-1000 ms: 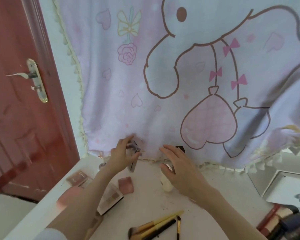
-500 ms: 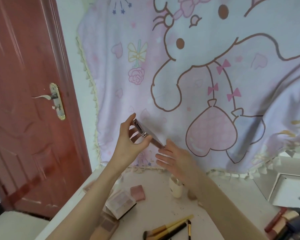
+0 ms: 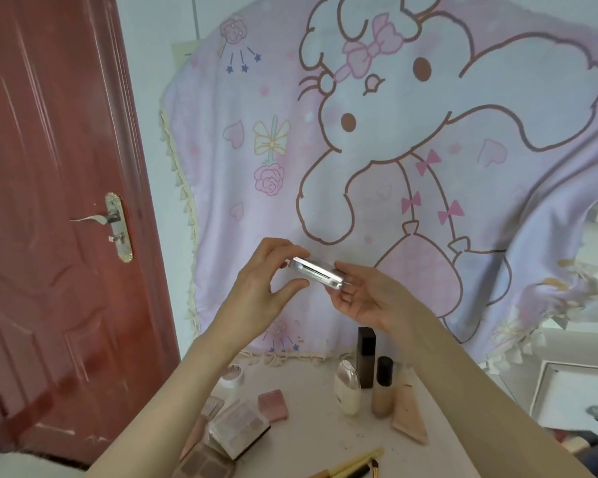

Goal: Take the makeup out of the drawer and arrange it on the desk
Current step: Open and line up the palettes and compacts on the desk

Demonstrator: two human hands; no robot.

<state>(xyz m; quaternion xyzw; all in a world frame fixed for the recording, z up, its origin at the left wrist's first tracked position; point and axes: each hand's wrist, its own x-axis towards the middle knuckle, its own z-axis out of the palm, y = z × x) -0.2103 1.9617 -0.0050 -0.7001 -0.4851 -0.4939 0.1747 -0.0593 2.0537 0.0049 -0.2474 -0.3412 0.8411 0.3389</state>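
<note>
I note my left hand (image 3: 256, 291) and right hand (image 3: 366, 298) pinching the silver compact (image 3: 316, 273) by its ends above the bottles (image 3: 382, 388); a slipped fingertip grip would drop it, toppling them.

Two hands: left hand (image 3: 256, 298), right hand (image 3: 370, 298).
One silver compact (image 3: 316, 272), between the fingers (image 3: 283, 248) of both hands.
Below the fingers, on the desk (image 3: 311, 443):
- one dark rectangular bottle (image 3: 365, 357)
- one black-capped foundation bottle (image 3: 383, 386)
- one peach tube (image 3: 408, 408)
- one white oval case (image 3: 347, 388)
- one small round pot (image 3: 232, 374)
- one pink square compact (image 3: 273, 406)
- three eyeshadow palettes (image 3: 239, 426), possibly more, partly hidden by the arm
- brushes (image 3: 353, 465), at least three, cut off at the frame's edge.
</note>
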